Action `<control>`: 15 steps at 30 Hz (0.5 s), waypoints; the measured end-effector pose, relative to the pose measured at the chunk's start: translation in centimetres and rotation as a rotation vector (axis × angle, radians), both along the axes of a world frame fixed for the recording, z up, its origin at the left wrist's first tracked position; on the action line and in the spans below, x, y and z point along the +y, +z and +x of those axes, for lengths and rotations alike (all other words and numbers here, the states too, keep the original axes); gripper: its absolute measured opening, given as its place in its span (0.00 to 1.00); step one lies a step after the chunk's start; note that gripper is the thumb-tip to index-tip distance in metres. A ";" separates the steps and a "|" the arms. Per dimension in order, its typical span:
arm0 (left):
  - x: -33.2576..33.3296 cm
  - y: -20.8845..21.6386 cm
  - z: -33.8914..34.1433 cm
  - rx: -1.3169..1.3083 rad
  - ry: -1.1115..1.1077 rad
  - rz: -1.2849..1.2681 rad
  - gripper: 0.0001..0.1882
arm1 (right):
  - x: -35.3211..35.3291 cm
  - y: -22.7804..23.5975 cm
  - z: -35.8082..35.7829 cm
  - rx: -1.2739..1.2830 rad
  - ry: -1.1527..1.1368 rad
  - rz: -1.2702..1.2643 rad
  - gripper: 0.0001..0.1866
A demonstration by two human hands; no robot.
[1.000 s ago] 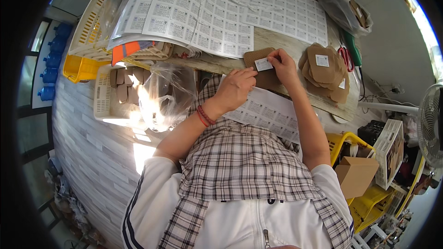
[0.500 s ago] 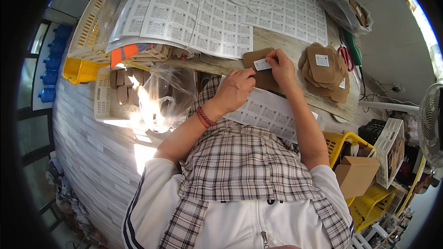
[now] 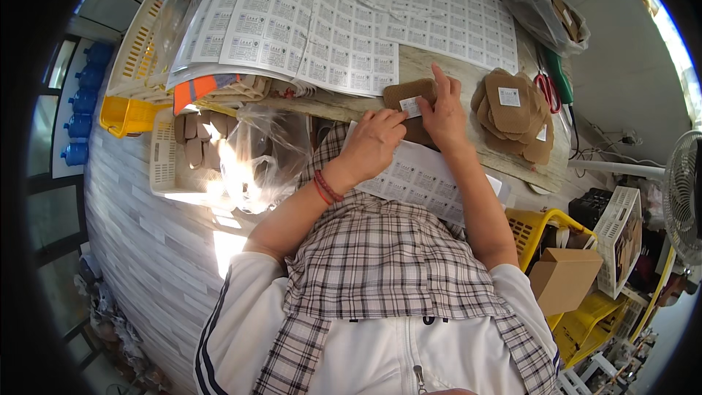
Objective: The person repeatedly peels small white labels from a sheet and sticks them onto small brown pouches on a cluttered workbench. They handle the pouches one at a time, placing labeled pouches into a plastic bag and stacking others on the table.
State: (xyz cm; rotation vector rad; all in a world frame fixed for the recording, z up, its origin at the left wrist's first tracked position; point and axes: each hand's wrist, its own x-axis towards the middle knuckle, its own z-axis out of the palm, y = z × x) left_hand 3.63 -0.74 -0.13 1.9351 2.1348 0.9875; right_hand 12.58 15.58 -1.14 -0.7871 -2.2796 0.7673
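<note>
A brown ribbed card [image 3: 404, 91] with rounded corners lies at the table's front edge, a small white printed label [image 3: 410, 107] on it. My left hand [image 3: 371, 143] is closed at the card's near left side, its fingers bent and a fingertip on the label; its thumb is hidden. My right hand [image 3: 446, 118] has its fingers stretched upward and apart, with the thumb against the label's right side. Under my forearms a sheet of printed labels [image 3: 417, 175] lies across my lap. To the right sits a loose pile of similar brown cards [image 3: 512, 113], the top one labelled.
More label sheets [image 3: 281, 22] cover the table's back left. Red-handled scissors [image 3: 547, 91] and a clear plastic bag [image 3: 537, 11] lie at the right. A white crate [image 3: 164, 150] of brown pieces stands lower left; a yellow basket [image 3: 523, 238] and a cardboard box [image 3: 563, 278] stand right.
My right fingers have gone from pinching the label's edge to spread out, the thumb now pressing on it. The label sits flatter on the card, and my left fingertip has reached onto it.
</note>
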 end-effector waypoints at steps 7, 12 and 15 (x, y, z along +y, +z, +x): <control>0.0 -0.5 0.1 0.045 0.006 -0.019 0.04 | 1.1 -1.9 1.0 0.036 0.043 0.153 0.10; 0.0 -0.5 0.2 0.026 0.009 -0.021 0.03 | 1.2 -2.3 0.9 0.053 0.015 0.112 0.05; -0.1 -0.7 0.3 0.015 0.008 -0.019 0.03 | 1.3 -2.5 0.6 0.042 -0.011 0.095 0.05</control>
